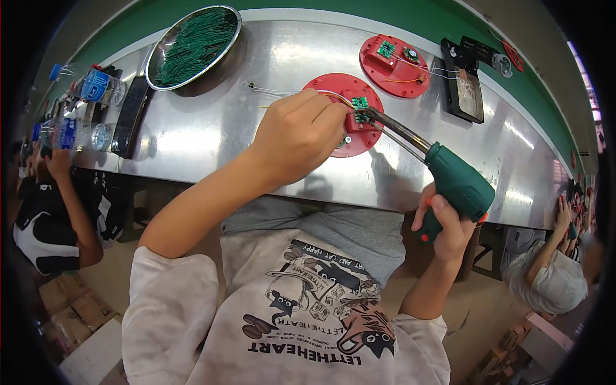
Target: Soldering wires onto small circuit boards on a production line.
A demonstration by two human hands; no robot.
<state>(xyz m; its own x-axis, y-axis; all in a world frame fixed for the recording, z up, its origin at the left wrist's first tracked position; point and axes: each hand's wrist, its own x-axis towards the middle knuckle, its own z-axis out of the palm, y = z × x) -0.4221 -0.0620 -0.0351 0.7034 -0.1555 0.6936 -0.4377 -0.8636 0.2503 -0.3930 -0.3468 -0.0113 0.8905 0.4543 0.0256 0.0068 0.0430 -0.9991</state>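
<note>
A round red plastic base (359,146) lies on the metal worktable in front of me, with a small green circuit board (360,102) on it. Closed in a pinch, my left hand (298,135) is at the base's left side, on a thin wire by the board; its fingertips are partly hidden. White and yellow wires (273,90) trail out leftward behind that hand. My right hand (447,221) grips a dark green soldering gun (459,183) by its handle. The gun's bent tip touches or nearly touches the board; which one, I cannot tell.
Farther right lies a second red base (410,80) with wires. Beyond it sits a black tray (471,96). A metal bowl (229,48) of green wires stands at the far left, near a black box (131,117) and plastic bottles (80,133). Other people work on both sides.
</note>
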